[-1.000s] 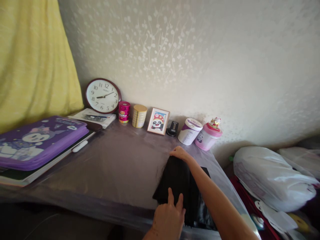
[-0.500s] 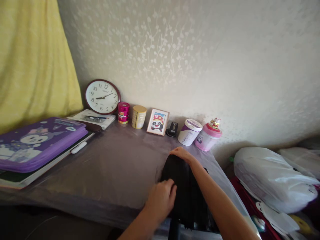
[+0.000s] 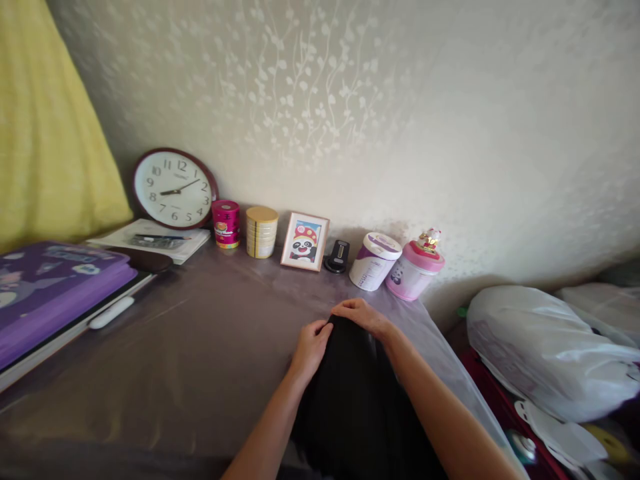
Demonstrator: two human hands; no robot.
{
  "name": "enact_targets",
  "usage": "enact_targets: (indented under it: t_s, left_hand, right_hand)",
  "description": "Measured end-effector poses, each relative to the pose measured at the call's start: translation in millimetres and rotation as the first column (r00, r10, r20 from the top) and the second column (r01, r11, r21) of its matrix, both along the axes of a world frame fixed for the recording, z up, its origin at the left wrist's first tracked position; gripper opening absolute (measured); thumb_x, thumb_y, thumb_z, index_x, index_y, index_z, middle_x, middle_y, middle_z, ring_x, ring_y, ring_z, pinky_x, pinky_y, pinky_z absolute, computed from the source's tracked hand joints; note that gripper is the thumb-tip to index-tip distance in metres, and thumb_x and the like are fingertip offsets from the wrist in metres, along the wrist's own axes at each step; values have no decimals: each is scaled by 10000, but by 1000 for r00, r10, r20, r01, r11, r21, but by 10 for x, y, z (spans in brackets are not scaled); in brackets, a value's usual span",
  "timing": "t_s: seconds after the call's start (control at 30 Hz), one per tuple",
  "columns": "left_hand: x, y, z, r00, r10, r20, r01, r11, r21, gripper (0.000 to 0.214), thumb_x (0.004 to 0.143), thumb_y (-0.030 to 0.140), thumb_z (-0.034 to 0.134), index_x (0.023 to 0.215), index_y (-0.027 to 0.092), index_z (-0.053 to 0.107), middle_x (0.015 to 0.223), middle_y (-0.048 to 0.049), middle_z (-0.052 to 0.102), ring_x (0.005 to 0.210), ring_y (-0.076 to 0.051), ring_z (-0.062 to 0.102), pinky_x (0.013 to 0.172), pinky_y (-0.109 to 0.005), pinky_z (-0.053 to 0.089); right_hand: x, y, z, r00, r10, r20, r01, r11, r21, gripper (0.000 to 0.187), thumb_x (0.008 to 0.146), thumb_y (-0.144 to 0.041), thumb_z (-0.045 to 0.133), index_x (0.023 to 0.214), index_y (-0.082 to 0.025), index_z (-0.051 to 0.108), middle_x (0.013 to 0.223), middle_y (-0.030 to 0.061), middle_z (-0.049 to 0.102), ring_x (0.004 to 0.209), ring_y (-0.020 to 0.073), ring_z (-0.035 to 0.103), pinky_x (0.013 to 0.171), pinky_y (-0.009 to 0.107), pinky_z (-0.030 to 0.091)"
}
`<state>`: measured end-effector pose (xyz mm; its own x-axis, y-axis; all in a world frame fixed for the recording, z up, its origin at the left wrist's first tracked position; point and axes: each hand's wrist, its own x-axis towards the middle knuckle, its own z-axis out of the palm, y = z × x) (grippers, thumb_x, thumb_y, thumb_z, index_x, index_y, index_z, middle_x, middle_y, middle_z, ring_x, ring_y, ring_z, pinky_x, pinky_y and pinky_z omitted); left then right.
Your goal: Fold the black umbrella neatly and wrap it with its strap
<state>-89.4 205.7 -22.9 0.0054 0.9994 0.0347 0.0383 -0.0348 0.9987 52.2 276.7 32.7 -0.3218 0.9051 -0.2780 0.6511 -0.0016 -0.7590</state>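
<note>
A black umbrella (image 3: 350, 393), its cloth loose and spread in a tapering shape, lies over the near right part of the table and runs down out of view. My left hand (image 3: 314, 343) pinches the cloth's upper left edge between thumb and fingers. Just beside it, my right hand (image 3: 361, 315) is closed over the top of the same cloth, the fingers curled round its far end. The two hands are close together. Any handle of the umbrella is hidden below the frame now.
Along the wall stand a clock (image 3: 175, 189), a pink can (image 3: 227, 225), a yellow-lidded tin (image 3: 261, 232), a panda picture frame (image 3: 305, 241), a black stand (image 3: 337, 257), a white-purple tub (image 3: 375, 262) and a pink tub (image 3: 413, 272). A purple case (image 3: 55, 293) lies left; white bags (image 3: 545, 353) right.
My left hand has moved up and forward along the cloth to join the right hand at its far end. The cloth is now drawn out longer, and the view has shifted right.
</note>
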Motion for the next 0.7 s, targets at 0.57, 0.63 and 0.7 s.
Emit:
enact_targets:
  t_s: [0.57, 0.63, 0.7]
  left_hand:
    - [-15, -21, 93, 984, -82, 159, 84, 996, -7, 364, 794, 274, 488, 1114, 176, 631, 1083, -59, 672, 1022, -203, 604, 910, -334, 447]
    - [-12, -22, 105, 982, -88, 165, 90, 996, -8, 373, 793, 262, 488, 1132, 177, 619, 1098, -61, 667, 1034, -208, 600, 922, -346, 441]
    - [-8, -23, 120, 980, -89, 179, 92, 996, -8, 380, 790, 250, 487, 1140, 176, 614, 1134, -62, 650, 1057, -213, 589, 937, -354, 432]
  right_hand:
    - [174, -64, 129, 933, 346, -96, -337, 936, 99, 238, 788, -324, 526, 703, -169, 685, 1046, 25, 644, 958, 176, 573, 893, 295, 404]
    - [185, -111, 168, 927, 355, -122, -340, 932, 125, 222, 788, -311, 527, 716, -174, 687, 1073, 29, 635, 986, 180, 569, 916, 302, 393]
    - [196, -160, 193, 929, 345, -136, -325, 934, 149, 195, 779, -292, 535, 770, -178, 693, 1091, 37, 628, 1008, 185, 564, 927, 307, 389]
